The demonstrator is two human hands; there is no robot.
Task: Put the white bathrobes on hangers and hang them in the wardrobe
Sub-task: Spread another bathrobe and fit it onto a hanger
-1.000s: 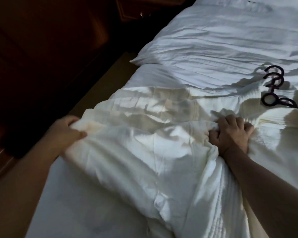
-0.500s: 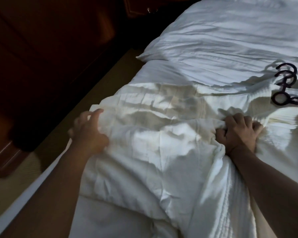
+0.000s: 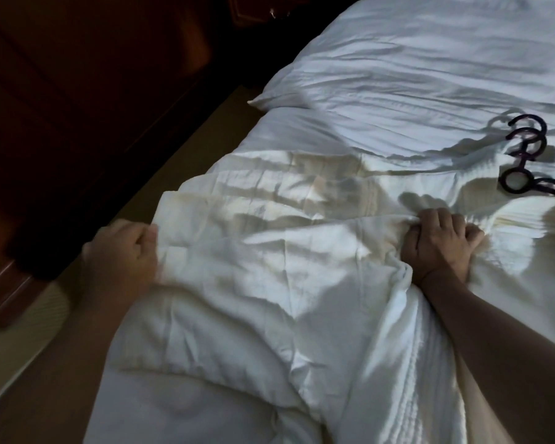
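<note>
We see the white bathrobe (image 3: 269, 267) lying crumpled across the bed (image 3: 398, 75), stretched between our two hands. Our right hand (image 3: 439, 241) is clenched in a fist around a bunched fold of the robe and presses it into the bedding. Our left hand (image 3: 122, 251), somewhat blurred, has its fingers curled round the robe's outer edge at the side of the mattress. Beyond the right hand and slightly to its right, dark hangers (image 3: 526, 161) lie stacked on the bedding, their hooks pointing away from us. Left of the left hand we see tan floor (image 3: 45, 363) and dark wooden furniture (image 3: 77, 91).
</note>
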